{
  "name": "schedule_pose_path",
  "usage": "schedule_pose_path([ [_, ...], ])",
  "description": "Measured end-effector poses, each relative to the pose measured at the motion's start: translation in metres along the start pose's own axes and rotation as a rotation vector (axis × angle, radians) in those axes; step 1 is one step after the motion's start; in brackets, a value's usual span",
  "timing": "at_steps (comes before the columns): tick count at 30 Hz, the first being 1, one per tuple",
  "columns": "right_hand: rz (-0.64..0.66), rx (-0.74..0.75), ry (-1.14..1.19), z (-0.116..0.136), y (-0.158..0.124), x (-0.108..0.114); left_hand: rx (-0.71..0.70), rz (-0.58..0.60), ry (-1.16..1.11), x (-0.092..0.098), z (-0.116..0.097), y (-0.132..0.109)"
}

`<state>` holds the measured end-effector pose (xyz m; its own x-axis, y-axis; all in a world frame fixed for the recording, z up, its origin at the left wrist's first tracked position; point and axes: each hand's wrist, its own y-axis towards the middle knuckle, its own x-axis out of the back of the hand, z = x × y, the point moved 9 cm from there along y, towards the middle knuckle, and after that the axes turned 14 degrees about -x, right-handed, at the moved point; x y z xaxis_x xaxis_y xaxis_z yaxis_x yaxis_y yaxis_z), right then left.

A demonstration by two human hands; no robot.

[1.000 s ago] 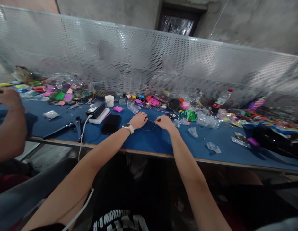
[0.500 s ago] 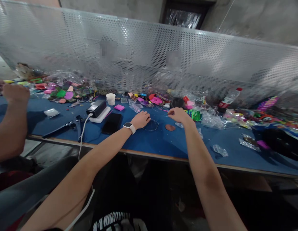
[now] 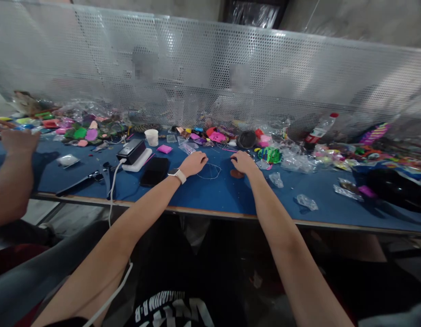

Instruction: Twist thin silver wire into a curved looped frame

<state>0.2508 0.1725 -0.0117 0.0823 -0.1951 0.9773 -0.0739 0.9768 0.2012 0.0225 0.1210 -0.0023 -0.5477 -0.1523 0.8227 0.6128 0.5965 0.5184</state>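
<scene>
My left hand [image 3: 196,162], with a white watch [image 3: 178,175] on its wrist, rests on the blue tabletop, its fingers curled together at one side of a thin pale thread [image 3: 212,178]. The thread lies in a loose loop and runs in under the fingers. To the right, my right hand [image 3: 243,162] is low over the table with its fingers bent inward; whatever is between the fingertips is too small to make out. A flat brown disc [image 3: 235,174] lies just beneath this hand, partly covered by it.
A black phone [image 3: 155,171], a charger box [image 3: 131,151] with a white cable and a white cup [image 3: 151,137] stand left. Colourful clay pieces and plastic bags line the perforated metal screen [image 3: 183,68]. A bottle [image 3: 320,130] is at right; another person's hand [image 3: 20,138] at far left.
My right hand has come down and slightly left, now partly covering the brown disc. My left hand stays beside the thread loop. The whole view has shifted a little.
</scene>
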Motion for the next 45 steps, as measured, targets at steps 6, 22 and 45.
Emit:
schedule_pose_path([
  [6, 0.004, -0.073, -0.029, 0.000, -0.006, 0.004, 0.017, -0.001, -0.010, 0.001, -0.001, 0.000],
  [22, -0.012, -0.224, -0.059, 0.014, -0.019, 0.025, 0.018, -0.060, -0.038, 0.006, -0.006, 0.001],
  [45, 0.121, -0.043, -0.034, 0.006, -0.009, 0.019, 0.079, -0.091, -0.081, 0.012, -0.024, 0.001],
])
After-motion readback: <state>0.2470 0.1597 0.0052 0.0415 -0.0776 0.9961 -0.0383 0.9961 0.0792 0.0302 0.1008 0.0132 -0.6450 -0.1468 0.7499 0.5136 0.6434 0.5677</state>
